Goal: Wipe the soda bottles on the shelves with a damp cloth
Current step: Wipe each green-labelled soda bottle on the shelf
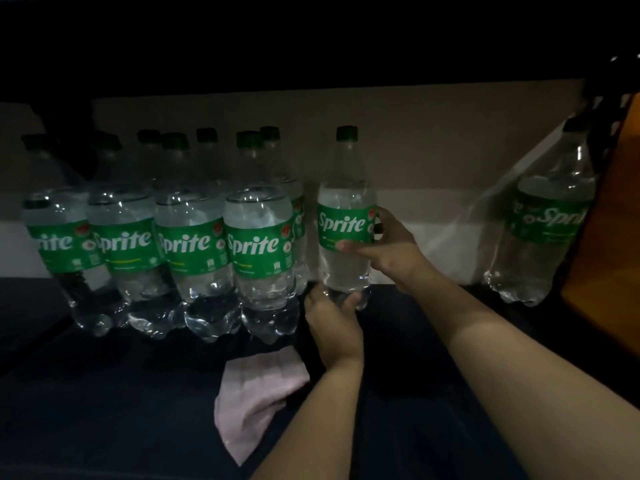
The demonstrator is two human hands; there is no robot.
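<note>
Both hands on one Sprite bottle (pixel 346 216), upright, green cap on, label facing the camera. Right hand (pixel 388 247) wraps the label band from the right side: thumb lies across the lower front edge of the label, fingers curl round the back and far side, so clamped on the bottle. Left hand (pixel 332 323) cups the base from below and front, fingertips curled up against the bottom lobes; whether the base touches the dark shelf (pixel 104 393) can't be told, the hand covers it. Just left of the left hand's fingers stands a packed group of Sprite bottles (pixel 194 244), four in the front row with more caps showing behind, nearest one just beside the held bottle, a narrow gap between them. Well to the right of the right hand's fingers, one more Sprite bottle (pixel 547 223) stands alone next to an orange upright (pixel 609 209). Pink cloth (pixel 252 396) lies crumpled flat on the shelf, below and left of the left wrist, neither hand touching it. Pale back wall (pixel 433 143) behind everything. Lighting is dim, fine detail on the far fingers not readable.
</note>
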